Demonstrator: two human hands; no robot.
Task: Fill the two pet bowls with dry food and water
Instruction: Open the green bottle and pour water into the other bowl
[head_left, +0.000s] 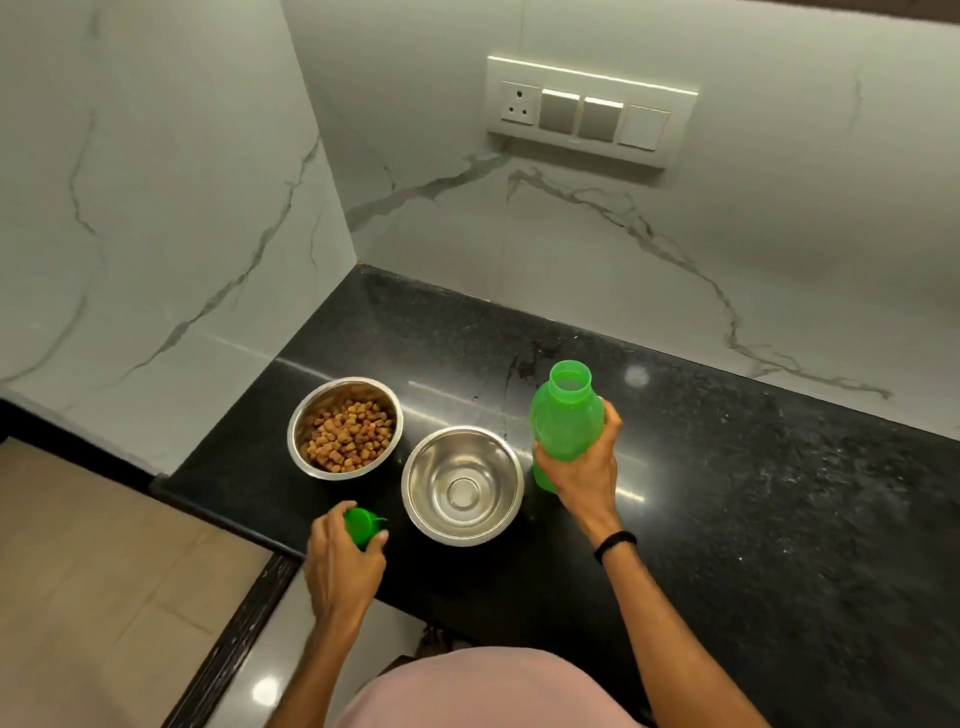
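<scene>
Green water bottle (566, 421), uncapped, upright in your right hand (584, 475), grip wrapped round body, just right of empty steel bowl (462, 486). Left hand (340, 564) grip closed on green cap (362, 525), near-left of it. Kibble bowl (345, 427) far-left, filled. Risk: fast tilt splashes worktop (753, 493) or wets kibble. Water level hard to read; bottle base hidden.

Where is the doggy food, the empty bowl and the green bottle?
Dry food (347, 435), head view, middle of the pile.
Empty bowl (462, 491), head view, inner bottom.
Green bottle (566, 423), head view, upper body.
</scene>
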